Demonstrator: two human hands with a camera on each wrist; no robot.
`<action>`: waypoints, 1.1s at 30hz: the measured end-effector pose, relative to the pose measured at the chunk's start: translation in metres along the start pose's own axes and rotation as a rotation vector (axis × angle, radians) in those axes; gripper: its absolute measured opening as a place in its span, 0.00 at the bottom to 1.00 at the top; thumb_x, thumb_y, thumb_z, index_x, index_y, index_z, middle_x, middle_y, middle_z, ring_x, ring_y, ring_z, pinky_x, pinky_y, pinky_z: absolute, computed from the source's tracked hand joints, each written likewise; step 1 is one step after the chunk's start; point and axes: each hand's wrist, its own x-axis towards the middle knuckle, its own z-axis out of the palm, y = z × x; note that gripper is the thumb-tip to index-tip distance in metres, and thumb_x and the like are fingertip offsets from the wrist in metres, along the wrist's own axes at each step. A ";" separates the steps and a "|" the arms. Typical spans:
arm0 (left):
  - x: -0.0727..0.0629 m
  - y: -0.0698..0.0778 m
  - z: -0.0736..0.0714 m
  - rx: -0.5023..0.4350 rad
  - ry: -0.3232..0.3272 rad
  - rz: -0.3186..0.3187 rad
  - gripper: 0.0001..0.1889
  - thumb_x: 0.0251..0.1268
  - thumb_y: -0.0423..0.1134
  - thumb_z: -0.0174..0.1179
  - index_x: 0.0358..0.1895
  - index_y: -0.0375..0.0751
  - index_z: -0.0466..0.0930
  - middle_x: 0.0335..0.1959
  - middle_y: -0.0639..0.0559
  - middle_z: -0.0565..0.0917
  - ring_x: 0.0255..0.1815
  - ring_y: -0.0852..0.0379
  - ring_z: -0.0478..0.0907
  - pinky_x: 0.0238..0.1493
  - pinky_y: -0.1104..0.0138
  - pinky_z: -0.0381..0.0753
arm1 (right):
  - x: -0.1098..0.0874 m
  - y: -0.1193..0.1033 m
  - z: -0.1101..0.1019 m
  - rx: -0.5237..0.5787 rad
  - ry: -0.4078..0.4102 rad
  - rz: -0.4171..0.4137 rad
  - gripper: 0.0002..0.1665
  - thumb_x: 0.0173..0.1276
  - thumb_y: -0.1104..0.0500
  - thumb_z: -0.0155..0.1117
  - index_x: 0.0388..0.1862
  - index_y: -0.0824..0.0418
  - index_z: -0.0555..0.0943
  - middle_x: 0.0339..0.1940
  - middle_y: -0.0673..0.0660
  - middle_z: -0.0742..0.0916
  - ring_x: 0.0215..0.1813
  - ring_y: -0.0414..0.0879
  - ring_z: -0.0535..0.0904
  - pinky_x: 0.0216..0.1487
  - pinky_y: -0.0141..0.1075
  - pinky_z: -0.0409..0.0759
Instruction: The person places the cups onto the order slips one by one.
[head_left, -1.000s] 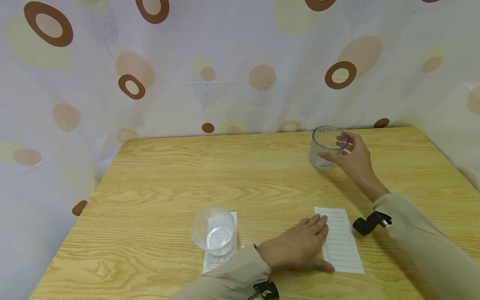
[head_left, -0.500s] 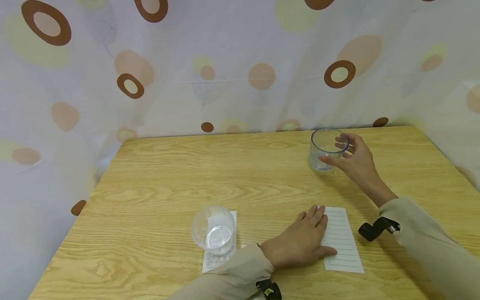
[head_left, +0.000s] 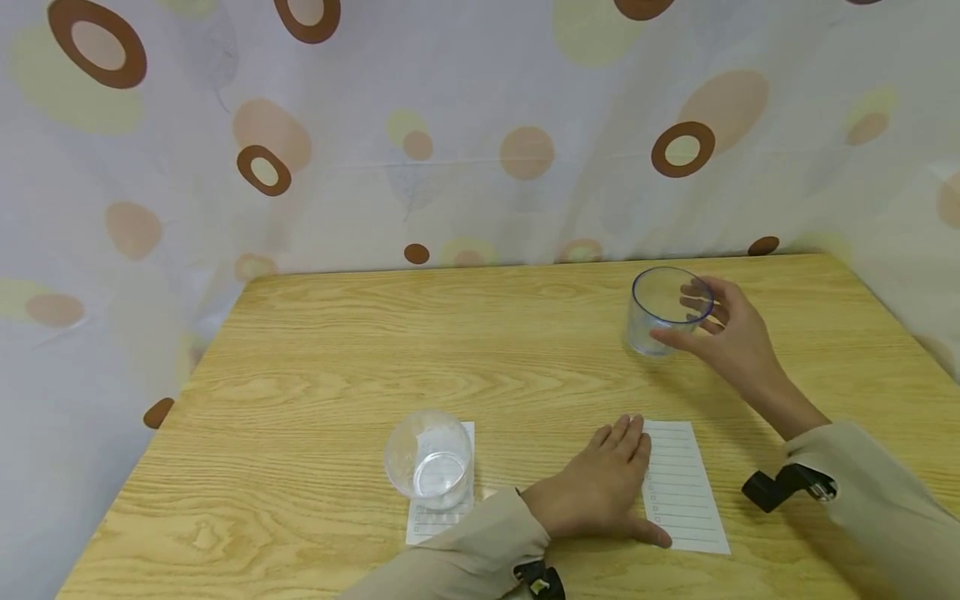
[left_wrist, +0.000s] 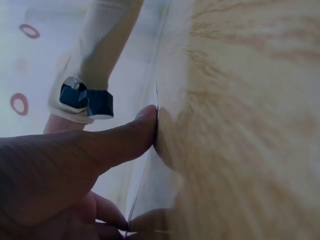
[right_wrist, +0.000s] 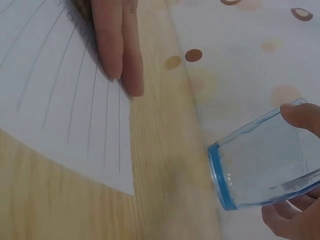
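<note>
My right hand [head_left: 742, 342] grips a clear cup [head_left: 651, 321] with a blue rim, thumb on the near side and fingers round the far side. In the right wrist view this see-through cup [right_wrist: 260, 162] shows a blue band at one end. Nearer me, my left hand [head_left: 596, 487] lies with fairly straight fingers over the left edge of a lined paper sheet [head_left: 684, 492]. Its thumb [left_wrist: 122, 142] touches down at the paper's edge in the left wrist view. A second clear cup [head_left: 401, 462] stands left of that hand on another lined sheet [head_left: 431, 531].
The wooden table [head_left: 337, 358] reaches back to a white curtain [head_left: 465, 200] with brown, peach and yellow dots. My left sleeve [head_left: 480, 542] passes close by the second cup and its sheet.
My right hand has brought the blue-rimmed cup a little toward me and to the right. The left hand stays on the sheet; its thumb moved up, then back down near the front edge.
</note>
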 end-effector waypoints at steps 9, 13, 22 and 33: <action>0.001 0.001 0.000 -0.008 0.002 -0.015 0.59 0.53 0.77 0.50 0.77 0.38 0.44 0.79 0.45 0.39 0.78 0.54 0.34 0.75 0.68 0.41 | -0.017 0.001 -0.011 -0.043 0.006 -0.036 0.47 0.59 0.57 0.74 0.73 0.58 0.60 0.64 0.54 0.73 0.67 0.55 0.69 0.59 0.19 0.67; 0.001 0.002 -0.001 -0.001 -0.003 -0.016 0.59 0.53 0.77 0.50 0.77 0.38 0.44 0.79 0.45 0.39 0.78 0.53 0.34 0.75 0.68 0.41 | -0.026 0.000 -0.014 -0.049 0.000 -0.065 0.47 0.59 0.58 0.74 0.73 0.59 0.60 0.64 0.55 0.74 0.67 0.51 0.70 0.57 0.15 0.66; -0.001 0.002 -0.001 0.015 0.009 -0.017 0.58 0.53 0.77 0.49 0.77 0.38 0.45 0.79 0.45 0.41 0.78 0.53 0.36 0.74 0.68 0.42 | -0.045 -0.007 -0.015 -0.019 0.002 -0.079 0.44 0.57 0.62 0.75 0.70 0.57 0.63 0.59 0.43 0.76 0.58 0.29 0.71 0.56 0.15 0.67; 0.000 0.000 0.000 -0.014 0.001 0.000 0.57 0.55 0.77 0.48 0.77 0.39 0.44 0.79 0.45 0.39 0.78 0.53 0.33 0.75 0.68 0.40 | -0.061 -0.005 -0.018 -0.018 -0.002 -0.077 0.45 0.58 0.65 0.74 0.71 0.57 0.62 0.58 0.39 0.76 0.57 0.25 0.71 0.57 0.15 0.66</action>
